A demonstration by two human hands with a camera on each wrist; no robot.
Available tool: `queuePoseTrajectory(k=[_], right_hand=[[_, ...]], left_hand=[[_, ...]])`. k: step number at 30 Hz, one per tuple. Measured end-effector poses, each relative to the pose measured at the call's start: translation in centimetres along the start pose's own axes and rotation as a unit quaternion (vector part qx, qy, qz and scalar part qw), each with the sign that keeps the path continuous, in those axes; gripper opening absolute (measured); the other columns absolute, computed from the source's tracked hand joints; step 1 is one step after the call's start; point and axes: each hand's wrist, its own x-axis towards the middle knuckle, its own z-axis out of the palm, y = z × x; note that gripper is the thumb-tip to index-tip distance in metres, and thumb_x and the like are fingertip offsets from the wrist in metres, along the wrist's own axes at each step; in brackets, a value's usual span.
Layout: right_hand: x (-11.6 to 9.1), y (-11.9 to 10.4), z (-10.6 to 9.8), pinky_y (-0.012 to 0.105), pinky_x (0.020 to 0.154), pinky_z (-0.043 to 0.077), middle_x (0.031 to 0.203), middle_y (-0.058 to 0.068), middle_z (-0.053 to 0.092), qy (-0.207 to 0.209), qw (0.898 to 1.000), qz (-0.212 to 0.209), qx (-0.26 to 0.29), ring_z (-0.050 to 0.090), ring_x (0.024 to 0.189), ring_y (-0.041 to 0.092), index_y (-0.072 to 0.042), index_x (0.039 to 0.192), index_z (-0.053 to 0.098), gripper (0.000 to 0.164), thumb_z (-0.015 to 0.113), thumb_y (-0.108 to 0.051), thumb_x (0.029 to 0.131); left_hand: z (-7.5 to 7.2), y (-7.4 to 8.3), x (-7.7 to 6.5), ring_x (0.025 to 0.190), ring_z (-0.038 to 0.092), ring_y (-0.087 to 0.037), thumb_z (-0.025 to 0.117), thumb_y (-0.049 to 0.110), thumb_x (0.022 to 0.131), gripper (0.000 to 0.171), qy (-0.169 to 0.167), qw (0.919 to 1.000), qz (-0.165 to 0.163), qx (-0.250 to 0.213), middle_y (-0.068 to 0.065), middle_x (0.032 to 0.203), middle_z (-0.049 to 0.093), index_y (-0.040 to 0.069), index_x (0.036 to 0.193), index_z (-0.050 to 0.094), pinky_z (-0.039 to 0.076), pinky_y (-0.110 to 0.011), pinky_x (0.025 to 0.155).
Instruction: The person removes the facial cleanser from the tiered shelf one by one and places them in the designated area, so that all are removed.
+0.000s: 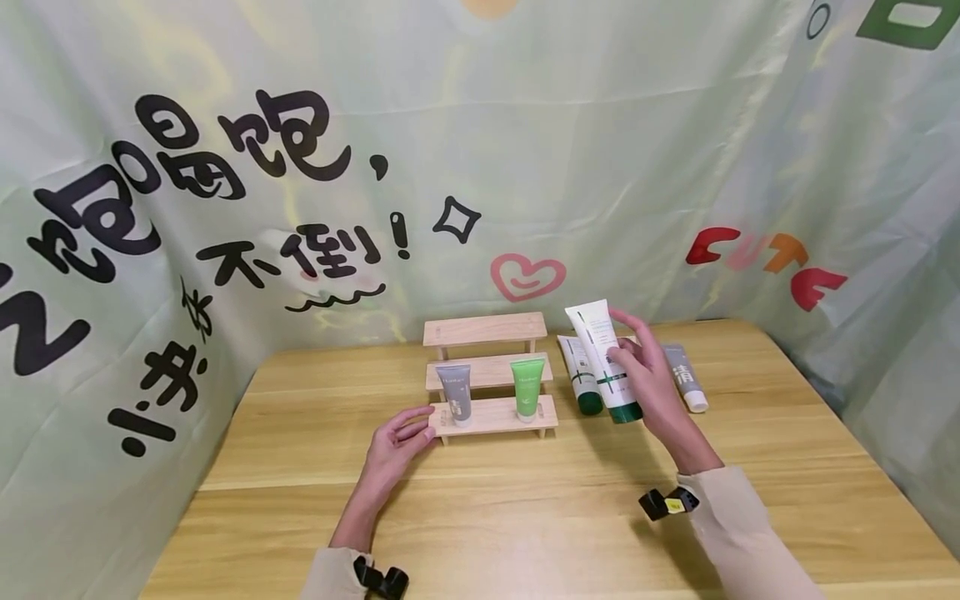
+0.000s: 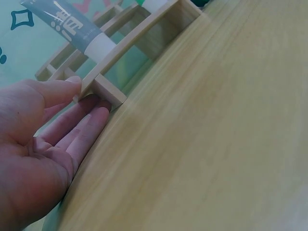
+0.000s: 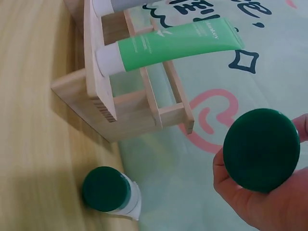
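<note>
A three-step wooden display stand (image 1: 491, 406) stands on the table. On its lowest step, a grey tube (image 1: 456, 392) is at the left and a green tube (image 1: 528, 387) at the right, both upright on their caps. My left hand (image 1: 390, 450) grips the left end of that step, thumb at its top edge and fingers under it (image 2: 91, 122). Right of the stand, my right hand (image 1: 648, 379) holds a white tube (image 1: 600, 337) above the table, its dark green cap (image 3: 262, 150) pointing down. Behind it lies another white tube with a green cap (image 1: 590, 403).
Another grey tube (image 1: 684, 379) with a white cap lies to the right of my right hand, partly hidden by it. The wooden table (image 1: 495, 525) ends against a printed cloth backdrop (image 1: 600, 167) behind the stand and along both sides.
</note>
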Motion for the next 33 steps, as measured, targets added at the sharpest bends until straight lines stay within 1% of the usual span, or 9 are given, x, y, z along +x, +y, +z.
queuePoseTrajectory(k=[4,8,10,12,16,19,25,30,33], right_hand=[[-1.0,0.6,-0.4,0.024,0.077,0.055,0.129,0.023,0.057,0.0,1.0,0.01,-0.001,0.059,0.102,0.014,-0.02,0.161,0.031,0.057,0.052,-0.017,0.108],[-2.1,1.8,-0.6,0.022,0.072,0.055,0.114,0.015,0.062,0.001,1.0,0.008,-0.013,0.061,0.094,0.011,-0.016,0.16,0.034,0.06,0.06,-0.019,0.106],[-2.7,2.3,-0.7,0.02,0.073,0.055,0.11,0.013,0.065,0.001,1.0,0.005,-0.018,0.063,0.091,0.01,-0.014,0.159,0.035,0.061,0.062,-0.017,0.104],[-3.3,2.7,-0.7,0.018,0.076,0.055,0.108,0.014,0.066,0.001,1.0,0.002,-0.027,0.064,0.091,0.009,-0.012,0.158,0.037,0.061,0.065,-0.016,0.103],[-4.3,3.2,-0.7,0.016,0.079,0.054,0.111,0.019,0.067,-0.003,0.997,0.011,-0.07,0.064,0.092,0.01,-0.014,0.156,0.04,0.063,0.069,-0.017,0.101],[-5.1,3.4,-0.8,0.015,0.079,0.053,0.114,0.02,0.067,-0.007,0.994,0.025,-0.102,0.063,0.094,0.012,-0.015,0.155,0.041,0.064,0.071,-0.019,0.099],[-6.4,4.4,-0.8,0.02,0.078,0.054,0.118,0.02,0.066,-0.025,0.991,0.042,-0.124,0.063,0.098,0.017,-0.012,0.154,0.041,0.065,0.073,-0.019,0.098],[-7.4,5.2,-0.8,0.023,0.076,0.057,0.114,0.019,0.069,-0.047,0.989,0.055,-0.131,0.068,0.095,0.022,-0.01,0.152,0.043,0.064,0.074,-0.018,0.097],[-7.8,5.5,-0.7,0.024,0.075,0.058,0.11,0.019,0.07,-0.052,0.986,0.058,-0.144,0.069,0.094,0.023,-0.009,0.149,0.046,0.062,0.076,-0.017,0.096]], left_hand=[[0.0,-0.1,0.1,0.112,0.07,-0.029,0.073,0.003,0.095,0.037,0.001,0.9999,0.005,0.009,-0.023,0.125,0.069,0.002,0.131,0.067,0.059,-0.031,0.09],[0.0,-0.1,0.2,0.113,0.069,-0.03,0.073,0.003,0.095,0.037,-0.002,1.0,0.0,-0.001,-0.024,0.126,0.068,0.002,0.131,0.067,0.059,-0.032,0.09],[0.0,-0.1,0.3,0.114,0.069,-0.028,0.073,0.003,0.095,0.037,-0.001,1.0,-0.003,-0.002,-0.023,0.126,0.068,0.003,0.131,0.067,0.059,-0.032,0.09],[0.0,0.0,0.3,0.113,0.069,-0.027,0.073,0.003,0.095,0.036,-0.001,1.0,-0.003,-0.002,-0.022,0.126,0.069,0.004,0.131,0.068,0.059,-0.032,0.09],[0.0,0.0,0.3,0.111,0.07,-0.028,0.072,0.002,0.095,0.036,0.0,1.0,0.004,-0.006,-0.024,0.124,0.069,0.002,0.131,0.067,0.059,-0.032,0.09],[0.0,0.0,0.3,0.111,0.07,-0.028,0.072,0.002,0.095,0.036,-0.001,1.0,0.005,-0.006,-0.025,0.124,0.069,0.001,0.13,0.067,0.059,-0.032,0.09],[0.0,0.1,0.2,0.115,0.069,-0.028,0.074,0.003,0.095,0.035,0.002,1.0,0.0,0.004,-0.021,0.126,0.069,0.005,0.129,0.069,0.059,-0.031,0.09],[0.0,0.1,0.1,0.115,0.068,-0.029,0.073,0.004,0.095,0.035,0.002,0.9999,0.005,0.011,-0.02,0.125,0.07,0.005,0.129,0.069,0.059,-0.03,0.089],[0.0,0.1,0.1,0.115,0.069,-0.028,0.073,0.004,0.095,0.034,0.001,0.9999,0.006,0.011,-0.021,0.125,0.07,0.005,0.129,0.069,0.059,-0.03,0.089]])
